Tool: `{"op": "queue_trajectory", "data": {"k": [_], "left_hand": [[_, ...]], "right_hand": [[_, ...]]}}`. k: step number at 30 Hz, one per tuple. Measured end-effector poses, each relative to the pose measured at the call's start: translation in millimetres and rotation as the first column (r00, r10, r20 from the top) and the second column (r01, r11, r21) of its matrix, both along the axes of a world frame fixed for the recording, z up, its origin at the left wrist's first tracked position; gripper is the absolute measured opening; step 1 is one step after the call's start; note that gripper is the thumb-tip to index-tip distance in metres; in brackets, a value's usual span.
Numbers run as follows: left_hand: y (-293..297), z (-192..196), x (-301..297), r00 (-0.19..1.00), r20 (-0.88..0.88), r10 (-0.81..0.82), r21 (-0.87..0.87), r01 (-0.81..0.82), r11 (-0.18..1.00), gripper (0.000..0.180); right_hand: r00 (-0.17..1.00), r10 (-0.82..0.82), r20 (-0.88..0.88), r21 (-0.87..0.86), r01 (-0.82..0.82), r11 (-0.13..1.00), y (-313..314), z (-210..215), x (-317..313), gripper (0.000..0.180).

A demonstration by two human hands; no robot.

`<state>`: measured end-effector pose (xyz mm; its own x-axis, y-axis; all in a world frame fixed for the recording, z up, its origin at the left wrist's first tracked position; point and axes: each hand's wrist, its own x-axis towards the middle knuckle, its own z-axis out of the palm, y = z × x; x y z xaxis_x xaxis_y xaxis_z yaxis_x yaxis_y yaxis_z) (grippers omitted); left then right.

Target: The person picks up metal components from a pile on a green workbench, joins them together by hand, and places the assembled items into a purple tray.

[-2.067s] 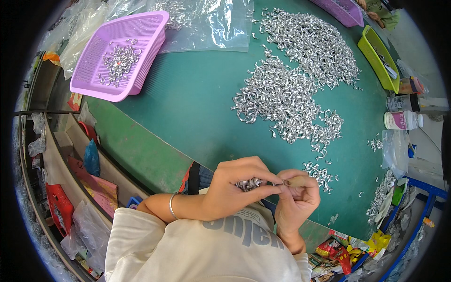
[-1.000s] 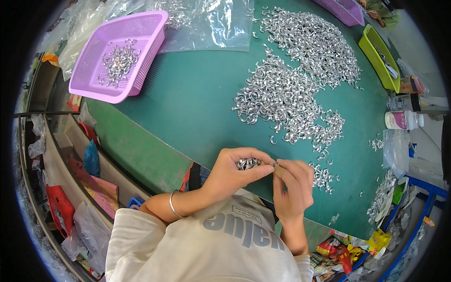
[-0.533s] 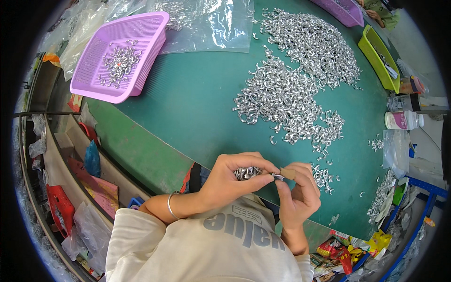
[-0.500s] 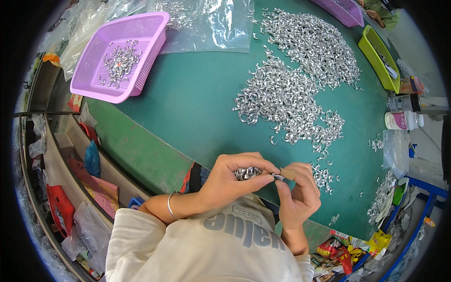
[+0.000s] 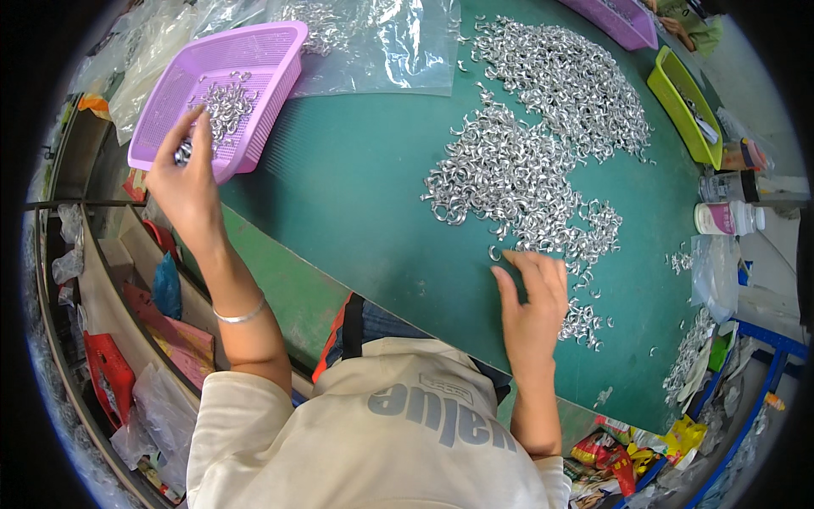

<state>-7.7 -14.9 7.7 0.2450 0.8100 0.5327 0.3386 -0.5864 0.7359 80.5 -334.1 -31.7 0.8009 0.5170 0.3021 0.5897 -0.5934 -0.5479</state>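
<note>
Two bare hands, and they're well apart. The left hand is over the near end of a purple basket, with a few silver pieces showing between thumb and fingers; can't tell if it's gripping them or letting go. One bracelet on that wrist. Just past those fingertips there's one pile of curved silver bits in the basket, too many to count.

The right hand has thumb and fingers spread, low over the tabletop, with one loose curved piece right by the fingertips; can't tell if they touch. Beyond that hand are two big heaps running into each other, the nearer heap and the farther heap, plus one small cluster just to its right. Way off past it: one more purple basket, the far one, and one green basket.

Compared with half a second ago: both hands were together by the shirt, left one cupping a bunch of pieces. Now they've split up. That loose piece, the heaps and the baskets look unmoved.
</note>
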Motion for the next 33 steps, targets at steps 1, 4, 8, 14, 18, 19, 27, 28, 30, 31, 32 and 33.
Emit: {"op": "queue_trajectory", "data": {"k": [1, 4, 8, 14, 18, 19, 27, 28, 30, 31, 32, 33], "left_hand": [[13.8, -4.6, -1.6, 0.999, -0.04, 0.003, 0.059, 0.0, 0.998, 0.022], [6.1, -12.0, 2.3, 0.996, -0.067, -0.065, 0.09, 0.071, 0.993, 0.021], [-79.0, -4.5, 8.4, 0.892, 0.214, -0.397, -0.524, 0.448, 0.725, 0.02], [-155.3, -17.6, 8.5, 0.64, 0.47, -0.608, -0.798, 0.602, 0.017, 0.014], [-173.0, -18.3, 9.0, 0.559, 0.564, -0.608, -0.761, 0.637, -0.121, 0.018], [-175.9, -16.7, 9.6, 0.543, 0.564, -0.623, -0.755, 0.645, -0.122, 0.017], [-180.4, -12.4, 7.3, 0.472, 0.535, -0.701, -0.67, 0.743, -0.011, 0.014], [-179.9, -10.9, 6.6, 0.47, 0.533, -0.704, -0.673, 0.74, -0.015, 0.014], [-179.9, -9.8, 6.0, 0.465, 0.541, -0.701, -0.673, 0.739, -0.029, 0.014], [-180.1, -9.7, 5.8, 0.462, 0.55, -0.695, -0.671, 0.741, -0.039, 0.015], [-180.2, -9.5, 5.6, 0.459, 0.56, -0.69, -0.668, 0.742, -0.048, 0.015], [-180.3, -8.8, 5.5, 0.455, 0.556, -0.695, -0.668, 0.743, -0.049, 0.015]], "right_hand": [[0.999, -0.004, 0.039, -0.068, 0.006, 0.998, 7.5, -1.7, -0.1, 0.021], [0.992, 0.018, 0.125, -0.204, 0.008, 0.979, 19.4, -14.2, 3.3, 0.02], [1.0, -0.002, -0.014, -0.002, 0.002, 1.0, 8.9, -18.4, 6.1, 0.017], [0.481, 0.428, -0.765, 0.64, 0.494, 0.589, -9.1, 6.3, -14.4, 0.015], [0.286, 0.651, -0.704, 0.665, 0.588, 0.461, -14.1, 10.5, -26.2, 0.017], [0.26, 0.666, -0.7, 0.659, 0.593, 0.462, -13.3, 12.5, -28.1, 0.018], [0.547, 0.49, -0.679, 0.724, 0.386, 0.572, -10.1, 20.7, -36.9, 0.015], [0.562, 0.478, -0.675, 0.724, 0.378, 0.577, -10.1, 21.9, -37.5, 0.016], [0.58, 0.469, -0.665, 0.729, 0.37, 0.576, -9.5, 24.0, -38.1, 0.015], [0.584, 0.473, -0.66, 0.734, 0.37, 0.569, -9.1, 25.1, -38.2, 0.015], [0.587, 0.476, -0.655, 0.74, 0.371, 0.562, -8.9, 25.5, -38.3, 0.014], [0.595, 0.477, -0.647, 0.746, 0.363, 0.559, -9.1, 25.3, -38.3, 0.014]]}}
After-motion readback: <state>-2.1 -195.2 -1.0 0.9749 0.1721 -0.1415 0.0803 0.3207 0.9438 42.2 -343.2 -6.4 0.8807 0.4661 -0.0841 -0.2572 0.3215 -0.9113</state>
